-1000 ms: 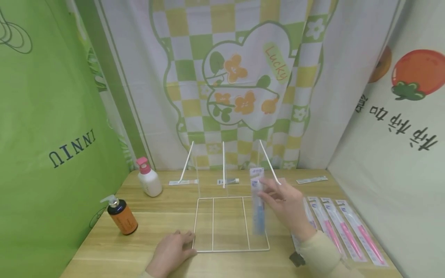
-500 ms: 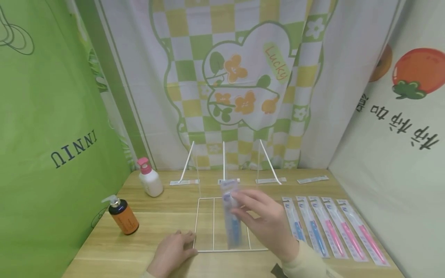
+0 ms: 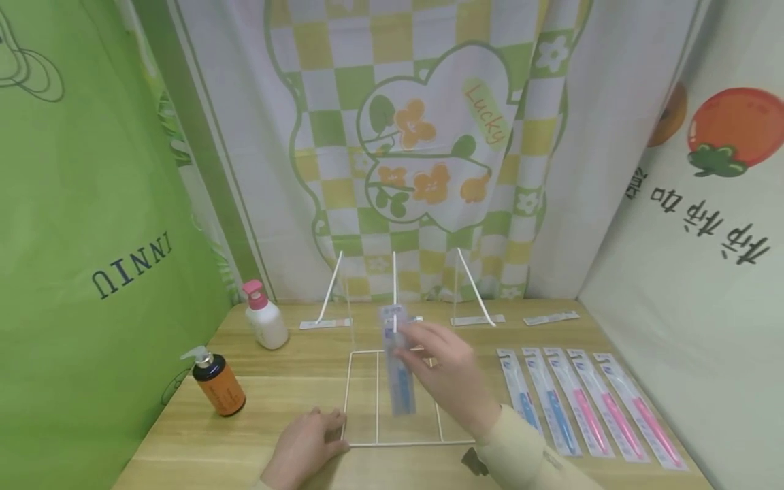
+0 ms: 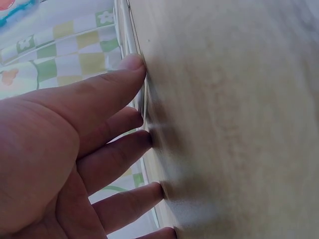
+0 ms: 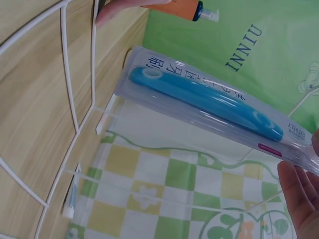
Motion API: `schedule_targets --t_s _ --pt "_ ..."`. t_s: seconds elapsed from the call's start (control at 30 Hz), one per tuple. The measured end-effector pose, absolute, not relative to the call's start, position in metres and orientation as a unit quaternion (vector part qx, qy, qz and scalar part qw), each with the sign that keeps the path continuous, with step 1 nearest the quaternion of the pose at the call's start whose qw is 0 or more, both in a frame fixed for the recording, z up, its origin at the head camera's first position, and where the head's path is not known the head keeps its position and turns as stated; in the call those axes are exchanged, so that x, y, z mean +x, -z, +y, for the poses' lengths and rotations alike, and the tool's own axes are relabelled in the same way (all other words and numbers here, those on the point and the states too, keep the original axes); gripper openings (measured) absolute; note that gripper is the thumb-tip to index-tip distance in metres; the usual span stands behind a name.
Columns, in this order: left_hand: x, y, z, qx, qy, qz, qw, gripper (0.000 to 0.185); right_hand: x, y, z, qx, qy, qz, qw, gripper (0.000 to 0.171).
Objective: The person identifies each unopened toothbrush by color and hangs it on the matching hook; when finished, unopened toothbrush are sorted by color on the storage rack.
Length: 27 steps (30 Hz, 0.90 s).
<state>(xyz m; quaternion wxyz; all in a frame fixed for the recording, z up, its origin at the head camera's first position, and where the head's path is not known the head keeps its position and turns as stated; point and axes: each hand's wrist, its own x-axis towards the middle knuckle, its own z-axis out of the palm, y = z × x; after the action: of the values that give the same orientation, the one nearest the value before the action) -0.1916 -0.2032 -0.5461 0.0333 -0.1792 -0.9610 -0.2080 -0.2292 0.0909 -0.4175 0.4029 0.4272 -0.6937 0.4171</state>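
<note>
The right hand (image 3: pixel 450 378), pinching the packaged blue toothbrush (image 3: pixel 398 371), has carried it leftward over the wire rack's (image 3: pixel 367 398) middle slot (left hand (image 3: pixel 303 446) flat, steadying the frame on the counter (image 3: pixel 288 381)).

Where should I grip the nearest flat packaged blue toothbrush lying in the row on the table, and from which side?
Pinch the packaged blue toothbrush at its near end, coming from the front table edge. It lies flat, lengthwise toward you, with a second blue pack close on its right, so the long sides give fingers little room.
</note>
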Motion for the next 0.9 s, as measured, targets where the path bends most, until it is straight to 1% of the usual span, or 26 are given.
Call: schedule_targets --t_s 0.1,0.4,0.6,0.9 --pt "-0.192 0.547 -0.204 -0.181 0.205 -0.961 0.036 0.051 -0.242 0.419 0.090 0.413 -0.418 -0.707 0.393 0.050" --pt "-0.192 0.546 -0.204 -0.179 0.213 -0.960 0.032 0.053 -0.287 0.424 0.082 0.364 -0.395 -0.739 0.407 0.047" --pt "-0.192 0.547 -0.204 -0.181 0.220 -0.958 0.029 0.053 -0.315 0.425 0.077 0.338 -0.402 -0.748 0.405 0.048" --pt "-0.193 0.548 -0.204 -0.174 0.225 -0.959 0.019 0.053 -0.336 0.423 0.074 0.310 -0.393 -0.769 0.399 0.043"
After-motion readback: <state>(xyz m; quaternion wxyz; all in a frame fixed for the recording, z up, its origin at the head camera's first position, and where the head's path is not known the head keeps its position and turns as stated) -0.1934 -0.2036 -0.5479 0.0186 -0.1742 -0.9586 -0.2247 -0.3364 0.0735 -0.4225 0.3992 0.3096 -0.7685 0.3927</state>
